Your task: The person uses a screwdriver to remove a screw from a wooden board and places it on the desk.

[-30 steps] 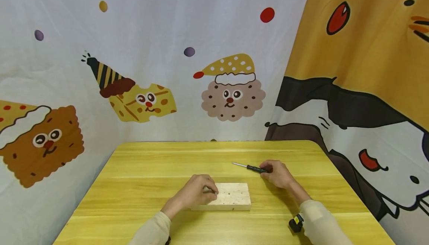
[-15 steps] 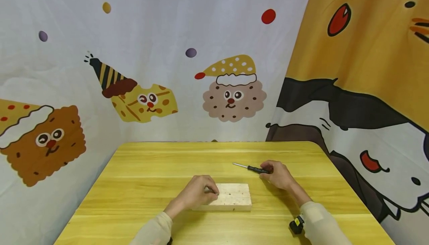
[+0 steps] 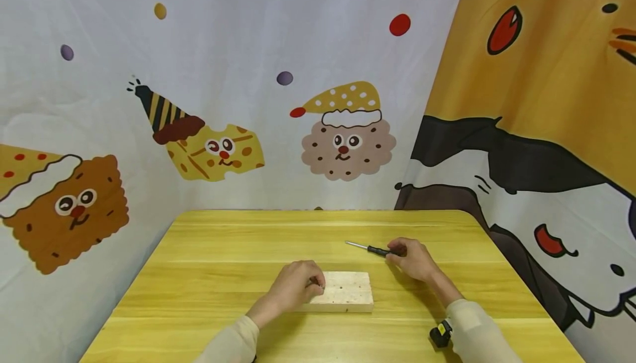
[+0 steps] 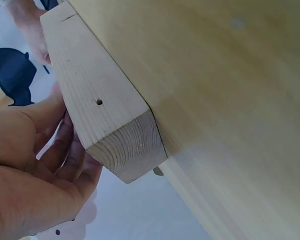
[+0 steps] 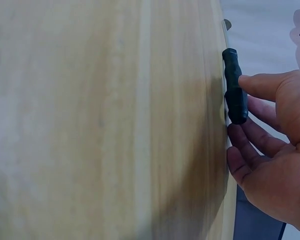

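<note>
A pale wooden block with small holes in its top lies on the table. My left hand is over the block's left end, thumb and forefinger pinching what looks like a small screw, mostly hidden by the fingertips. In the left wrist view, the curled fingers of that hand are beside the block, near a dark hole in its side. Beyond the block, to the right, my right hand holds the black handle of a screwdriver, its shaft pointing left. The right wrist view shows the thumb on the handle.
A black and yellow tape measure sits by the right sleeve, near the front of the wooden table. Cartoon-printed curtains hang behind the table and along its right side.
My left hand has shifted slightly to the right over the block, and the small screw shows less between its fingertips. The right hand stays on the screwdriver.
</note>
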A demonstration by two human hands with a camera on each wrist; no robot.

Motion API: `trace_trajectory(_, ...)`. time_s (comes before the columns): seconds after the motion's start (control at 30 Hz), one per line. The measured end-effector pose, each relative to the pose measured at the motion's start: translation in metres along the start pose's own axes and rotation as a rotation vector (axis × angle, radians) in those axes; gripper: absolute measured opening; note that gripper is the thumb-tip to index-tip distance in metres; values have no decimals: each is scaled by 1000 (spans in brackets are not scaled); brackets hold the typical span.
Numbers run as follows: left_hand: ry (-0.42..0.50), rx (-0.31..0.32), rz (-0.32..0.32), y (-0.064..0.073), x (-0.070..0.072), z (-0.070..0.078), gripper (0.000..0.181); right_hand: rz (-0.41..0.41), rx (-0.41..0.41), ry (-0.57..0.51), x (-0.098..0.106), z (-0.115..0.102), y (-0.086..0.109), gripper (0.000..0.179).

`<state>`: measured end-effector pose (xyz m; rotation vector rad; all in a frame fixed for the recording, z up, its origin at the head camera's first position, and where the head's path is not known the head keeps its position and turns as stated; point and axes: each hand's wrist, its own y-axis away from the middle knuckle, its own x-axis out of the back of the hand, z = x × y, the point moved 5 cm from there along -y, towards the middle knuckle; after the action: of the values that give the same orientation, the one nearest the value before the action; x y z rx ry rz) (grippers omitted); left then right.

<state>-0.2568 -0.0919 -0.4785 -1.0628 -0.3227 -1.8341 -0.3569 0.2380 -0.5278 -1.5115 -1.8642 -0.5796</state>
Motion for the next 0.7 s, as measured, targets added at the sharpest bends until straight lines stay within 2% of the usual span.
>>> trace_trajectory(0.17,22,10,26,0,2,2,15,3,-9,-2,0,1,0,32)
trace_trajectory(0.37,89,21,23,0,4,4,9,-2,-16,-13,1,1,1,35)
trace_trajectory(0.5,149,38,29,3,7,1,6,2,-25,-20,3,1,3,37)
trace_trajectory(0.7,168,34,91,9,18,-9,7,34,9,-5,9,-2,10,44)
